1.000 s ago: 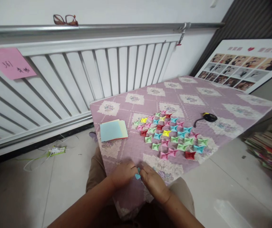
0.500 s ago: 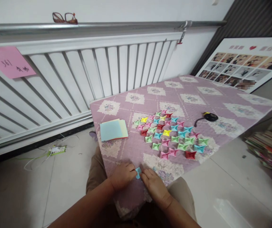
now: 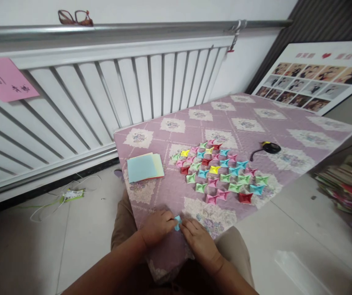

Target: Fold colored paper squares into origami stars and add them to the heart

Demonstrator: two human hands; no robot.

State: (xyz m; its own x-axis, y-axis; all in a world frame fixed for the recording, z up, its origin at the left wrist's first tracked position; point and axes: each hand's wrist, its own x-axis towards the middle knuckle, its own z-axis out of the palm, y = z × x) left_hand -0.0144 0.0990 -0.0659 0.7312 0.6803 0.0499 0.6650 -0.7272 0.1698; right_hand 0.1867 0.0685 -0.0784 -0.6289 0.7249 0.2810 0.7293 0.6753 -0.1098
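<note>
A small folded light blue paper (image 3: 177, 223) lies on the near corner of the table between my two hands. My left hand (image 3: 158, 224) has its fingers curled together at the paper's left edge. From the right, my right hand (image 3: 198, 237) presses its fingers, held together, on the paper's right edge. Beyond them stand several rows of small folded paper pieces in pink, green, blue, yellow and red, among them a red one (image 3: 245, 198) at the near right. A stack of square paper sheets (image 3: 142, 167), light blue on top, lies at the left edge of the table.
The table (image 3: 170, 196) has a purple flowered cloth. A black object with a short cord (image 3: 270, 148) lies at its right. Behind are a white radiator (image 3: 139, 88) and a photo board (image 3: 311, 78). A power strip (image 3: 73, 195) lies on the floor.
The view has shifted slightly. Both hands stay at the small blue paper, with the right fingers a little closer over its right edge.
</note>
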